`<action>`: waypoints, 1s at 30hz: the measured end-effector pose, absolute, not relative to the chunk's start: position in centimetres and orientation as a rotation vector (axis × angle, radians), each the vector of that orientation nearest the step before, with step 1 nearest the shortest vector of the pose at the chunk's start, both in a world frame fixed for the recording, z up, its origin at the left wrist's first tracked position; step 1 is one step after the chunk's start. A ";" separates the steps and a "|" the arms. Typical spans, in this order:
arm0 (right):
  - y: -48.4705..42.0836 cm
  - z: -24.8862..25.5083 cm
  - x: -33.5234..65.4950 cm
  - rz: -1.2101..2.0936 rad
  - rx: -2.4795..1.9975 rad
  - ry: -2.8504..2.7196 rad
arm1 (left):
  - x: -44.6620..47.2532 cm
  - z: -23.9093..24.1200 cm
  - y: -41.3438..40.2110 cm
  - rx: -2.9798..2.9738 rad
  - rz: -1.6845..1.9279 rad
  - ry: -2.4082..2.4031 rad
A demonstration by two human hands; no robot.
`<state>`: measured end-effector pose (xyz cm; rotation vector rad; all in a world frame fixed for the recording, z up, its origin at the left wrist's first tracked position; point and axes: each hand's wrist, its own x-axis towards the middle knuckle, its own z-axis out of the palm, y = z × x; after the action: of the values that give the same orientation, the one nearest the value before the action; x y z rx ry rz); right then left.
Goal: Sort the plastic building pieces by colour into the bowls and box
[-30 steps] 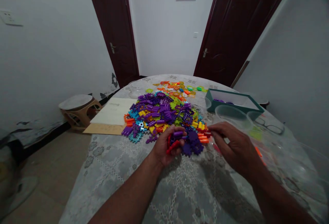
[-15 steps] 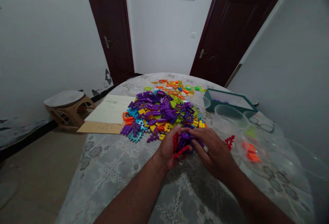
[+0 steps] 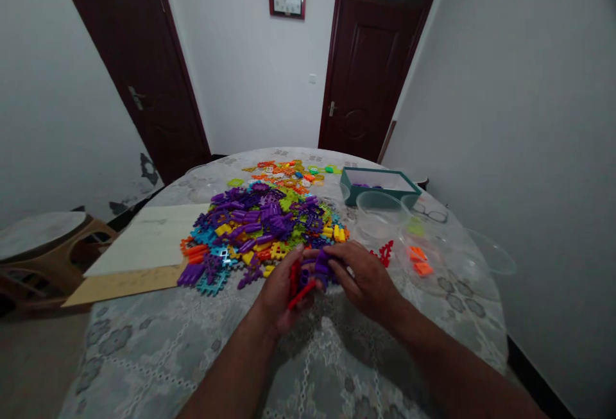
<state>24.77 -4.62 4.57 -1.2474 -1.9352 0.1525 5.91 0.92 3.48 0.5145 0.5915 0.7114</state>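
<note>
A heap of plastic building pieces (image 3: 262, 223), mostly purple with yellow, orange, green and blue, lies in the middle of the round table (image 3: 144, 355). At its near edge my left hand (image 3: 279, 290) is curled around red stick pieces (image 3: 294, 281) and some purple ones. My right hand (image 3: 366, 278) meets it from the right, its fingers pinched on the purple pieces (image 3: 321, 264) held between both hands. A smaller scatter of orange and green pieces (image 3: 293, 172) lies farther back.
A teal box (image 3: 380, 186) stands at the back right, with clear plastic bowls (image 3: 380, 217) in front of it, holding red pieces (image 3: 385, 252) and orange pieces (image 3: 419, 262). Glasses (image 3: 430, 213) lie nearby. A pale board (image 3: 144, 239) overhangs the left edge. A stool (image 3: 43, 246) stands left.
My right hand came in from the right and joined my left hand on the purple pieces. The view swung right and up, showing more of the bowls.
</note>
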 end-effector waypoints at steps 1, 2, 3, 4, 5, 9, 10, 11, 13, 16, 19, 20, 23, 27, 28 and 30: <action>-4.6 4.9 25.2 0.205 -1.283 -1.902 | 5.9 3.5 1.0 0.497 0.734 0.630; -4.7 5.4 25.6 0.277 -1.319 -1.877 | 5.9 3.6 1.2 0.482 0.753 0.671; -4.7 5.8 26.1 0.361 -1.352 -1.866 | 5.9 3.7 1.3 0.471 0.771 0.706; -4.7 6.4 26.7 0.445 -1.384 -1.874 | 5.9 3.7 1.4 0.461 0.786 0.729; -4.7 6.9 27.3 0.516 -1.413 -1.899 | 5.9 3.8 1.4 0.451 0.796 0.741; -3.1 9.4 30.7 0.574 -1.516 -2.038 | 5.8 4.2 1.1 0.412 0.827 0.725; -2.2 10.0 31.8 0.531 -1.545 -2.048 | 5.8 4.2 1.0 0.406 0.833 0.719; -1.0 10.6 33.0 0.465 -1.582 -2.035 | 5.7 4.2 0.9 0.402 0.838 0.714; 1.9 11.8 35.4 0.264 -1.693 -1.916 | 5.6 4.1 0.8 0.393 0.845 0.709; 6.0 13.1 38.6 -0.030 -1.827 -1.611 | 5.5 3.8 0.9 0.381 0.864 0.714; 7.7 13.3 39.4 -0.135 -1.839 -1.481 | 5.5 3.7 0.8 0.404 0.901 0.752; 7.5 13.1 39.0 -0.145 -1.832 -1.473 | 5.6 3.7 0.7 0.417 0.925 0.762; 4.9 11.3 35.6 -0.012 -1.750 -1.556 | 5.9 3.6 0.5 0.442 1.026 0.743; -1.1 8.4 28.9 0.372 -1.528 -1.782 | 6.3 3.1 0.6 0.449 1.146 0.657; -2.4 7.8 27.3 0.416 -1.473 -1.829 | 6.3 2.9 0.6 0.451 1.169 0.642; -4.3 6.7 24.7 0.434 -1.385 -1.885 | 6.4 2.7 0.7 0.461 1.201 0.618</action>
<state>24.69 -4.29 6.74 -1.3849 -1.8847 0.4343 6.41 0.68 2.71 0.4608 0.6177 1.2011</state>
